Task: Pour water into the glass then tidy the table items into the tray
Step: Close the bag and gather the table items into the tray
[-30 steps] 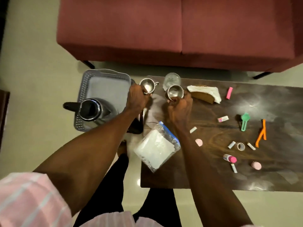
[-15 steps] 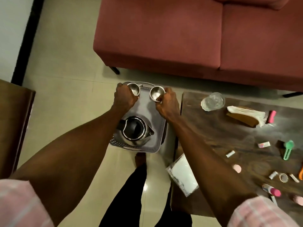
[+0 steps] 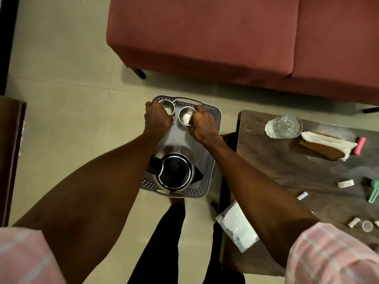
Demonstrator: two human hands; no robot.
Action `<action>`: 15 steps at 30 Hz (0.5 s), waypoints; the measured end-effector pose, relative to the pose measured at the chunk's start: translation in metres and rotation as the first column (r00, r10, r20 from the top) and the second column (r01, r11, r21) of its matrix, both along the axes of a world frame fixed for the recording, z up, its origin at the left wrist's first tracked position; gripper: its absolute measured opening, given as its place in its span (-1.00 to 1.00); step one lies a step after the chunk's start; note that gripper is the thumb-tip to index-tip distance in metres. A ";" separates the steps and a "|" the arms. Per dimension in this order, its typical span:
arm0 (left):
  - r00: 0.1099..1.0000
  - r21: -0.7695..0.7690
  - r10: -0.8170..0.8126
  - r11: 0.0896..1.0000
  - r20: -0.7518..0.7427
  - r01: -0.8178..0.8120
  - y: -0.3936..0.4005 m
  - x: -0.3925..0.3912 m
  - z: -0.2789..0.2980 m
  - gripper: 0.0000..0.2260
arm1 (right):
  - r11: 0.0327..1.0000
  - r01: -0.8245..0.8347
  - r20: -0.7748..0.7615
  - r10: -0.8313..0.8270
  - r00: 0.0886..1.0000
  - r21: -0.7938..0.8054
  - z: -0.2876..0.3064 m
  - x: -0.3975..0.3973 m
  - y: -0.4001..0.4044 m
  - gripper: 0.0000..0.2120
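Floor tiles (image 3: 61, 89) fill the left of the view, with a dark wooden furniture edge (image 3: 10, 156) at the far left. Grey perforated tray (image 3: 213, 160) sits left of the tabletop (image 3: 287, 171), apparently at a lower level; what supports it cannot be made out. Left hand (image 3: 156, 117) is at the tray's far left corner, fingers closed around a small steel cup (image 3: 168, 106). Right hand (image 3: 202, 125) is just beside it, fingers closed around a second steel cup (image 3: 186, 115) of the same kind. Both cups are upright, side by side over the far end of the tray; whether their bases touch the tray floor cannot be determined. Steel kettle (image 3: 174, 173) with open top stands in the tray's near half, spout pointing right.

On the tabletop: clear glass (image 3: 284, 126) near the far left corner, well apart from the tray. Right of it, a brown holder with white tissue (image 3: 328, 143), then a pink item (image 3: 360, 145). Plastic zip bag (image 3: 235, 226) overhangs the near left edge. Small items lie scattered at the right, including a green clip (image 3: 374, 191) and a small white box (image 3: 345, 183). Red sofa (image 3: 225, 37) stands beyond.
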State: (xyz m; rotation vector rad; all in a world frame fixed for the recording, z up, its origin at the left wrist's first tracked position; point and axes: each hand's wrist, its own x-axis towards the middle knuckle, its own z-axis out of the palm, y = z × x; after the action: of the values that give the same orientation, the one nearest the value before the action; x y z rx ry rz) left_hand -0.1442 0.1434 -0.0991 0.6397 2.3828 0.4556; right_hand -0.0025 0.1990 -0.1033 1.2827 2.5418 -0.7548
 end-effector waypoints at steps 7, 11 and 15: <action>1.000 -0.016 -0.002 1.000 0.020 0.002 0.002 0.000 -0.014 -0.43 | 1.000 -0.008 0.026 0.008 1.000 -0.017 -0.012 -0.012 -0.003 -0.71; 1.000 -0.005 -0.004 1.000 0.006 0.004 0.003 0.000 -0.019 -0.44 | 1.000 0.009 0.034 -0.008 0.999 -0.010 -0.017 -0.016 -0.002 -0.76; 1.000 -0.019 0.000 1.000 0.013 0.001 0.000 0.001 -0.023 -0.55 | 1.000 0.019 0.036 -0.019 0.999 -0.011 -0.021 -0.015 -0.004 -0.80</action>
State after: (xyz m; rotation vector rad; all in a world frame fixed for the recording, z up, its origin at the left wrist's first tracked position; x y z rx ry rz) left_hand -0.1432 0.1430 -0.1224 0.6268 2.3715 0.4351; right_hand -0.0173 0.1955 -0.1243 1.3066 2.4971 -0.7428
